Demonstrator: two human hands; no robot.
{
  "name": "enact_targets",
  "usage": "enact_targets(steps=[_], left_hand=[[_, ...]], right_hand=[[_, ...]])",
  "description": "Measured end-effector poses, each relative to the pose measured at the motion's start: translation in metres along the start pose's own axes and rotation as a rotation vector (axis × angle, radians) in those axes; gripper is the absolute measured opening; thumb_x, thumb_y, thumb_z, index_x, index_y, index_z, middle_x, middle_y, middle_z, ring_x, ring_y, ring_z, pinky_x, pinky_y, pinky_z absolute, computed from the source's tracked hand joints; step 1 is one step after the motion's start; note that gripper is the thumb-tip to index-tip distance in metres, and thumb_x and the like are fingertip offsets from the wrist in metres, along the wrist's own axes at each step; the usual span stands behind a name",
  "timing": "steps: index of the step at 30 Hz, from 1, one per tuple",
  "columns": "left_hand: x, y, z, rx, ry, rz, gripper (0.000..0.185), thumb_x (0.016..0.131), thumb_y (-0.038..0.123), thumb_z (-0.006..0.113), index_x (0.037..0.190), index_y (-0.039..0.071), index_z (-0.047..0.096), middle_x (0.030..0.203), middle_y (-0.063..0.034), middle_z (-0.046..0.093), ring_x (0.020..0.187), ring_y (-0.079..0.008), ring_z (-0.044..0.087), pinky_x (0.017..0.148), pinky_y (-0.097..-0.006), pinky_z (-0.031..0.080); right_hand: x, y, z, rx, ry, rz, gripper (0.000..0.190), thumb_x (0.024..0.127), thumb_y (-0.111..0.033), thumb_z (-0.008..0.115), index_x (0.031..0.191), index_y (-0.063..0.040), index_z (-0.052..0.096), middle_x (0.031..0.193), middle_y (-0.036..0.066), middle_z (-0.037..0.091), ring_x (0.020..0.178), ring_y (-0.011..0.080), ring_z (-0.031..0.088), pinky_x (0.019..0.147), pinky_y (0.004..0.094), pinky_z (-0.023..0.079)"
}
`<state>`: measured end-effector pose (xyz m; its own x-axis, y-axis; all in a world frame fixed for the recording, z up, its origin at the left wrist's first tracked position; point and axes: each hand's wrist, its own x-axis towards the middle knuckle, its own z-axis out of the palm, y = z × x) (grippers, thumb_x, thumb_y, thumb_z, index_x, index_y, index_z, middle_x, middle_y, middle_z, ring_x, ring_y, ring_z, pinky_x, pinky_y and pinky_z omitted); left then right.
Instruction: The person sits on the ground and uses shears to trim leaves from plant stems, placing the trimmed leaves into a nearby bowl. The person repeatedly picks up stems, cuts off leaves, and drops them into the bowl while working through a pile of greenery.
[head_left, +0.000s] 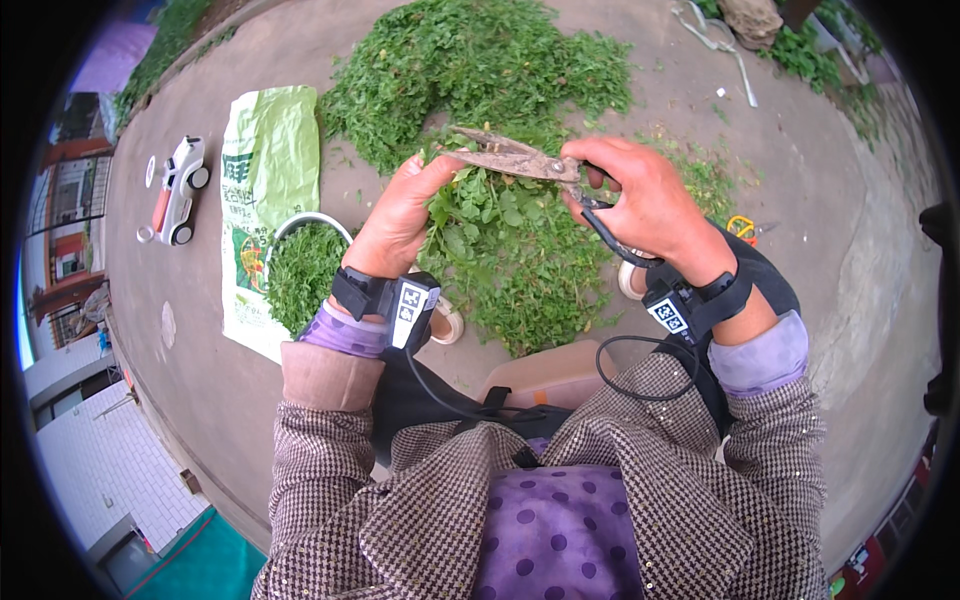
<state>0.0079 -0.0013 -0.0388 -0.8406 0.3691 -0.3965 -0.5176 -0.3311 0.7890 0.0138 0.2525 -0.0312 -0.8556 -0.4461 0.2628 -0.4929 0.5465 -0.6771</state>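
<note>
My left hand (401, 211) grips a bunch of leafy green stems (480, 214), the leaves hanging down to the right of its fingers. In my right hand (651, 191) are scissors (529, 163) with dark handles and dirty, worn metal blades. The blades are parted, pointing left, and their tips reach the stems at my left thumb. Cut greens (529, 292) lie loose on the ground below both hands. A larger heap of greens (480, 67) spreads just beyond them. Left of my left wrist, a light-rimmed bowl (309, 217) is full of fine greens (304, 262).
A green and white printed sack (274, 161) lies flat under the bowl. Farther left stands a white toy car (178, 191). Orange-handled scissors (742, 229) rest on the concrete (832, 247) at right. A pale strap (724, 37) and a rock (752, 22) are at the far right.
</note>
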Motion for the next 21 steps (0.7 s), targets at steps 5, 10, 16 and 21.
enact_targets(steps=[5, 10, 16, 21], left_hand=[[-0.004, 0.008, 0.012, 0.038, 0.113, -0.051, 0.032, 0.087, 0.018, 0.058, 0.113, 0.0, 0.055, 0.104, -0.0072, 0.063, 0.09, -0.0144, 0.062, 0.08, -0.0285, 0.052], [-0.01, 0.015, 0.02, -0.019, 0.106, -0.048, 0.034, 0.086, 0.017, 0.058, 0.115, -0.001, 0.053, 0.106, -0.0089, 0.062, 0.093, -0.0158, 0.062, 0.082, -0.0294, 0.052], [-0.008, 0.013, 0.021, -0.016, 0.049, 0.047, 0.035, 0.087, 0.017, 0.055, 0.116, -0.002, 0.053, 0.106, -0.0109, 0.063, 0.093, -0.0174, 0.063, 0.084, -0.0308, 0.051], [-0.009, 0.004, 0.012, -0.111, -0.065, -0.002, 0.036, 0.089, 0.02, 0.048, 0.115, -0.004, 0.054, 0.105, -0.0139, 0.063, 0.092, -0.0199, 0.063, 0.085, -0.0331, 0.051]], right_hand=[[-0.002, -0.004, -0.002, 0.055, -0.057, 0.154, 0.033, 0.071, -0.012, 0.07, 0.102, -0.007, 0.058, 0.063, 0.001, 0.049, 0.053, 0.0133, 0.046, 0.051, 0.0268, 0.038], [0.003, -0.006, -0.001, 0.439, 0.182, 0.337, 0.036, 0.07, -0.024, 0.072, 0.1, -0.008, 0.057, 0.061, 0.003, 0.048, 0.054, 0.0148, 0.043, 0.051, 0.0275, 0.038], [0.003, -0.007, 0.0, 0.084, 0.1, 0.011, 0.043, 0.069, -0.015, 0.073, 0.106, -0.006, 0.054, 0.079, 0.005, 0.052, 0.069, 0.0173, 0.052, 0.061, 0.0299, 0.044], [0.003, -0.009, 0.0, 0.025, 0.082, -0.044, 0.042, 0.065, -0.01, 0.072, 0.103, -0.006, 0.054, 0.081, 0.008, 0.053, 0.077, 0.0235, 0.053, 0.07, 0.034, 0.044]])
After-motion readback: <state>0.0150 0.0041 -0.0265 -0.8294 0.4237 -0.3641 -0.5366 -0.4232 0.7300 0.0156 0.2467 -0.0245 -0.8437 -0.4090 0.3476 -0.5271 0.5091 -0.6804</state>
